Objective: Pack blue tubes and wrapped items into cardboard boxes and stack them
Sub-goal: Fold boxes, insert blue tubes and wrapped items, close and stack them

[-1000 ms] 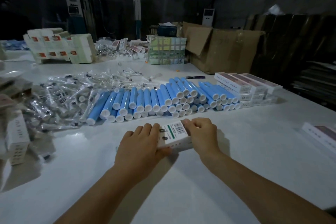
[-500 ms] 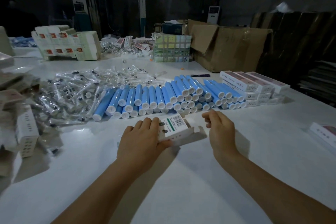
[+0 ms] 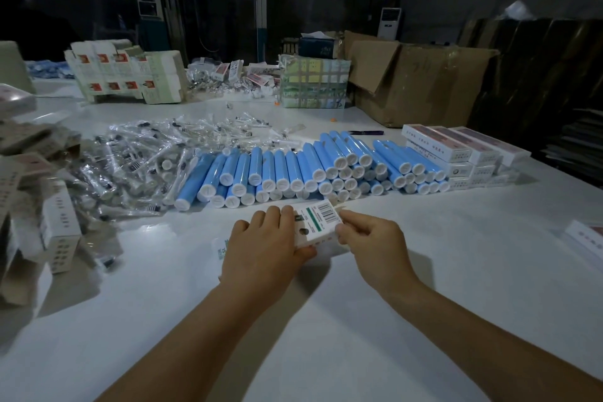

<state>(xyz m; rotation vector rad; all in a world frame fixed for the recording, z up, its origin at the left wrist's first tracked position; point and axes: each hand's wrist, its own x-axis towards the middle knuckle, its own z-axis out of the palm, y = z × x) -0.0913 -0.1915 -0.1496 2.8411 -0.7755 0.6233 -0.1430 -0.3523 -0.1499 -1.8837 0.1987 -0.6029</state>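
A small white box (image 3: pixel 318 222) with a green stripe and a barcode lies on the white table (image 3: pixel 424 271) in front of me. My left hand (image 3: pixel 264 246) presses down on its left part, thumb under the near edge. My right hand (image 3: pixel 372 238) pinches its right end. Behind the box, several blue tubes (image 3: pixel 313 170) with white caps lie in a stacked row. A heap of clear wrapped items (image 3: pixel 143 157) spreads to the left of the tubes. Closed white boxes (image 3: pixel 456 153) are stacked at the right end of the row.
Loose flat and folded cartons (image 3: pixel 49 206) pile up at the left edge. A big brown carton (image 3: pixel 424 81) and a taped bundle (image 3: pixel 313 85) stand at the back. Another white box (image 3: pixel 587 235) lies at the far right. A pen (image 3: pixel 365 132) lies behind the tubes.
My right hand, which had lifted off the box's open end half a second ago, is back pinching that end. The left hand stays on the box.
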